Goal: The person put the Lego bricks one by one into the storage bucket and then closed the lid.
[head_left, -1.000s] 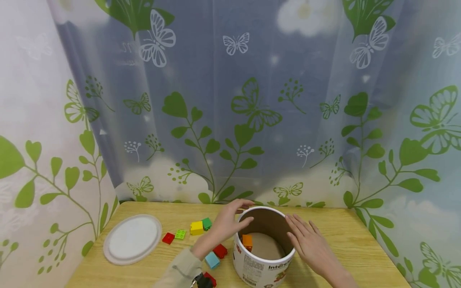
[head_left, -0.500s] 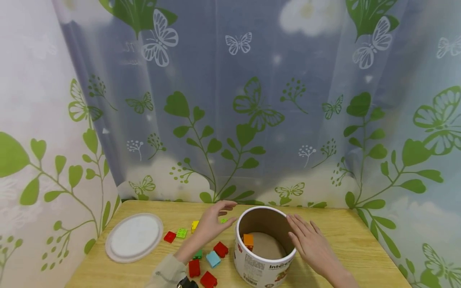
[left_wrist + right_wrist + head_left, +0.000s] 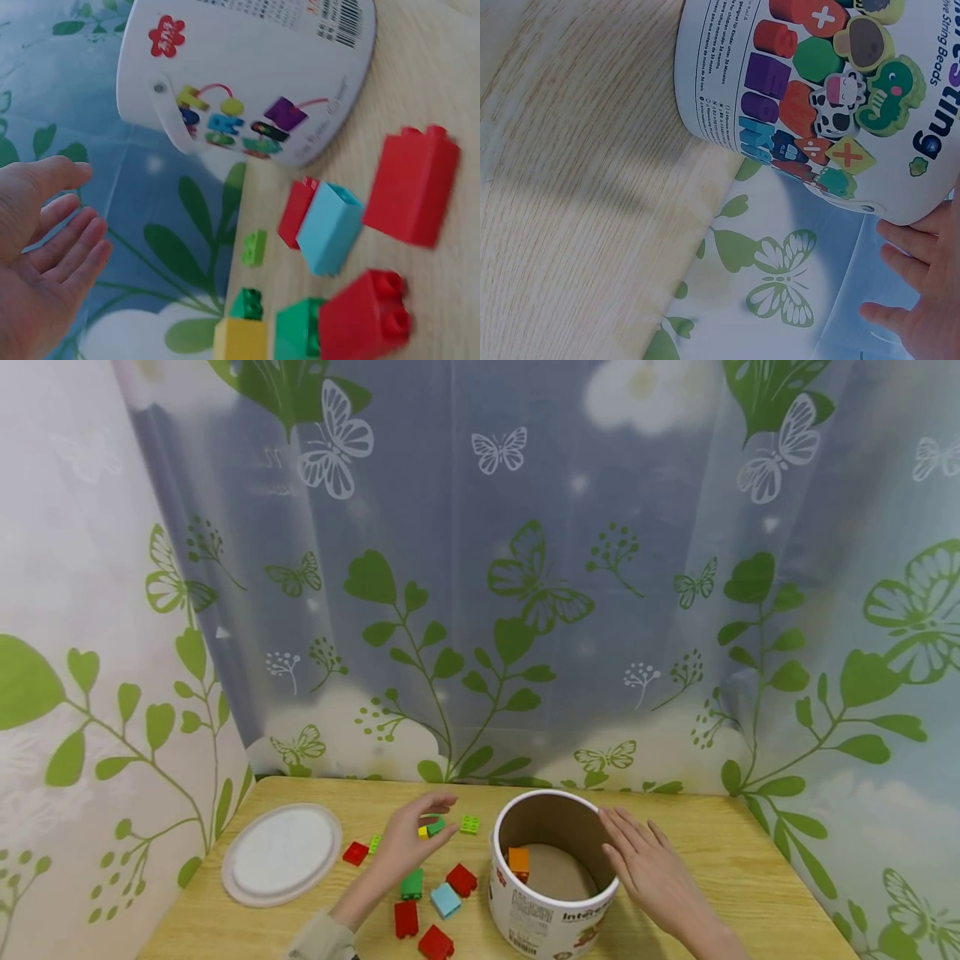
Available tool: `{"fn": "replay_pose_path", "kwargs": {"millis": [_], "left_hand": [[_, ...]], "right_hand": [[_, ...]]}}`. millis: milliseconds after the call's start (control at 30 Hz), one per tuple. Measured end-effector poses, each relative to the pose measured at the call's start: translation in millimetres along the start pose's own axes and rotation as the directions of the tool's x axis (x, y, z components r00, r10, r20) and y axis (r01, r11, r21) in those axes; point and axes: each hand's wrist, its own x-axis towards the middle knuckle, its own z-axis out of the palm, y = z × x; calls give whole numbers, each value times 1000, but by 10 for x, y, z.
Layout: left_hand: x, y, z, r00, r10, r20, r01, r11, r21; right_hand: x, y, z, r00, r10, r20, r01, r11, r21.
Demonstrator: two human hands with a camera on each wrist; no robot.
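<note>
A white round bucket with printed pictures stands on the table, an orange block inside it. My right hand rests on its right rim with fingers extended; in the right wrist view those fingers lie against the rim. My left hand is left of the bucket, over the blocks, fingers loosely bent and holding nothing. Below and beside it lie a green block, a light blue block and several red ones, including a red block. The left hand partly hides a yellow block.
A round whitish lid lies on the left of the wooden table. A flat red brick is near it, and a lime green brick lies behind the blocks. A patterned curtain hangs at the table's far edge.
My left hand has moved left from the bucket's rim and over the blocks, uncovering the green, red and lime ones. My right hand stays at the rim.
</note>
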Motion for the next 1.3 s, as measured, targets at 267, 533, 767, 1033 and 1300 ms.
{"fn": "replay_pose_path", "kwargs": {"millis": [267,533,767,1033,1300], "left_hand": [[-183,-181,-88,994,-107,12,107,994,-14],[-386,-372,-143,980,-193,38,193,981,-4],[-548,-481,-197,968,-216,131,220,975,-22],[-731,-572,-246,940,-216,265,233,972,-35],[-871,-627,-231,922,-222,318,224,974,30]], "right_hand": [[-5,11,17,999,-19,-27,19,1000,-19],[-1,10,19,1000,-12,-15,12,1000,-5],[-7,18,26,1000,-17,-23,17,1000,-10],[-13,26,34,1000,-3,-1,3,1000,-11],[7,10,11,1000,-4,5,4,1000,-5]]}}
